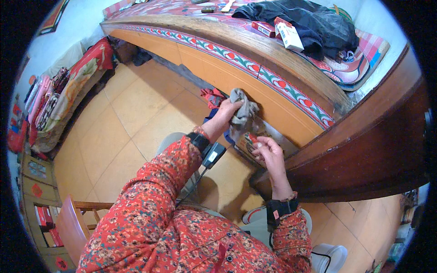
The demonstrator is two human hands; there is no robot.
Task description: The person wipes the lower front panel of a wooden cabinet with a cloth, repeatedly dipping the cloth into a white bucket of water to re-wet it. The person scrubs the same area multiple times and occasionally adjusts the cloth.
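Note:
My left hand [229, 111] grips a crumpled grey cloth [243, 107] close to the orange tiled side of the raised platform. To its right, my right hand [269, 150] holds a small red and green item [251, 138] between thumb and fingers; what it is cannot be told. Beneath both hands stands an open cardboard box [249, 145], its contents mostly hidden. A red and grey cloth [213, 97] lies just beyond my left hand, with dark blue fabric below it.
The platform's wooden edge [218, 29] runs across ahead, bearing cigarette packs [289, 36] and a dark garment [300, 20]. A dark wooden furniture panel [362, 150] rises close on the right. A wooden chair [71, 228] stands behind left; a clear plastic bin [333, 257] is at lower right.

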